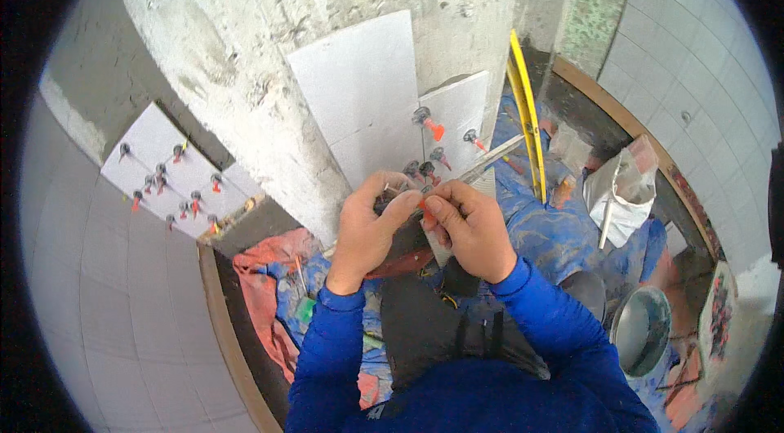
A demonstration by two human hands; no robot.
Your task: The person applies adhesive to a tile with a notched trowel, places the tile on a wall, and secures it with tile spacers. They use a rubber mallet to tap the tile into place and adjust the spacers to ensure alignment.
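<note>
On the left, a white tile panel (167, 162) has many little black knobs (178, 150) on it, some with red or orange tips. Next comes a rough grey pillar (220, 49), with a big white tile (359, 98) on its face. Nearer than that tile is the left hand (367, 225). Its fingers curl in toward its thumb, but I can't tell if they grip anything. Just right of it is a small orange piece (428, 218), in front of the tiles. The right hand (469, 233) pinches it, thumb and finger together. It might slip and drop onto the messy floor, because it is tiny and the hold is only at the tips. Farther off, a smaller white tile (467, 102) has more knobs; a bumped knuckle could knock one crooked. To the right, a yellow bar (529, 115) stands up at a tilt. If an elbow swung, I think it could topple. Farther right are a white bag (618, 200) and, nearer, a round bucket (642, 331) on the blue sheet (551, 233).
</note>
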